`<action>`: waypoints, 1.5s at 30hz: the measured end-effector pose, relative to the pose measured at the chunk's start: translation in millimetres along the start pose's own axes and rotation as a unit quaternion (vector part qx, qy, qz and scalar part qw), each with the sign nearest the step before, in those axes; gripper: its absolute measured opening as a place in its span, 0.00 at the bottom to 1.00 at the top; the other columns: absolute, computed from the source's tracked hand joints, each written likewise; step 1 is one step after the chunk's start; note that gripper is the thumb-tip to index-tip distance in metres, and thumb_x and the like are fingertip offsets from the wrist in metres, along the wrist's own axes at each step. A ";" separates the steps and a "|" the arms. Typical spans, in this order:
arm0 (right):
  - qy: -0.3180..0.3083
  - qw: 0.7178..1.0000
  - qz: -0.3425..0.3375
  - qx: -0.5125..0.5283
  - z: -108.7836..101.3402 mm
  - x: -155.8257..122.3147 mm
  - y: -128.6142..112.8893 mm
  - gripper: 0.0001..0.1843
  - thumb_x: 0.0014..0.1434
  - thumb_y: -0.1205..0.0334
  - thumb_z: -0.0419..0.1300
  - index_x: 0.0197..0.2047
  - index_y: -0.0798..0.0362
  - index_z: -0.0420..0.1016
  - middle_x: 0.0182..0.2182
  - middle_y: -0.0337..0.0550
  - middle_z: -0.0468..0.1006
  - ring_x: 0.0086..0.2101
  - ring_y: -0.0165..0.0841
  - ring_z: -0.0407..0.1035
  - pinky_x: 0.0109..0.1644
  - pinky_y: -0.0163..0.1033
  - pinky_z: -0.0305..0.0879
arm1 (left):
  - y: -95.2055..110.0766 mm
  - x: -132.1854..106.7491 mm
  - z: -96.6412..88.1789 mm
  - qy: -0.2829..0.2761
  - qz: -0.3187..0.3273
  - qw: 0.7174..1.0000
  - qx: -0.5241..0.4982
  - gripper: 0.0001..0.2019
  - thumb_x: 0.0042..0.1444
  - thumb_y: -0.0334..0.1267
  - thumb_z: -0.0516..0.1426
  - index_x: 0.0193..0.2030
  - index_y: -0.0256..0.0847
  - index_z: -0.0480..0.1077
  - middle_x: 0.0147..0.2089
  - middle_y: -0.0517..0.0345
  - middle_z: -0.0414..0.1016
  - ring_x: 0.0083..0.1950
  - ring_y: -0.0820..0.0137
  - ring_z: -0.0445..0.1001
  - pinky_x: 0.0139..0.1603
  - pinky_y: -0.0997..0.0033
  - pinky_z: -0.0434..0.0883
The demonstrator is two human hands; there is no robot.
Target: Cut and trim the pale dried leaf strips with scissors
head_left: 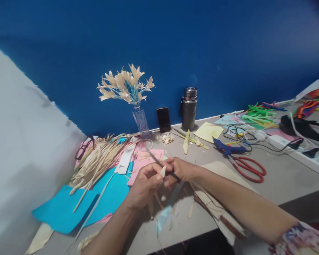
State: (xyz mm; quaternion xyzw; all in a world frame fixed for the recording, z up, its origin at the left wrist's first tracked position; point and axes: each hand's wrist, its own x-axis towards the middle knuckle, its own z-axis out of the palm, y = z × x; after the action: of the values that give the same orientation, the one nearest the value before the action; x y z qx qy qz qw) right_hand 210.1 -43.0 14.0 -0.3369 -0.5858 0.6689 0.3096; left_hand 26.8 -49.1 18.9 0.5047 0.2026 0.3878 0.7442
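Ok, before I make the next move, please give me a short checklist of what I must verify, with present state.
1. Pale pointed piece pinched in the left hand: ok.
2. Dark rod gripped by the right hand: ok, as far as this view shows.
3. Clear bottle standing, pale flowers in it: ok.
4. Table beneath the hands free of scraps: not ok, pale scraps lie there.
5. Blue glue gun cool: cannot tell.

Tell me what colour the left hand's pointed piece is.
The pointed piece is pale cream, clearest in the head view.
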 end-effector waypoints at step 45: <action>0.472 0.814 -0.172 -0.293 -94.9 -0.9 -2.4 0.09 0.52 0.59 0.63 0.36 0.54 0.79 0.32 0.43 0.83 0.32 0.37 0.74 0.37 0.38 0.65 | 27.4 102.5 -52.8 0.160 -0.053 0.826 0.538 0.06 0.46 0.38 0.58 0.26 0.38 0.74 0.26 0.56 0.75 0.29 0.69 0.71 0.31 0.72 0.64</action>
State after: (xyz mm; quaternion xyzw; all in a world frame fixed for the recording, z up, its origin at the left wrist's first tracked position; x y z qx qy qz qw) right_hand 288.0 11.2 8.3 -0.5797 -0.5843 0.1607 0.5446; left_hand 43.3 67.6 31.5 0.7447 0.5215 0.2528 0.3310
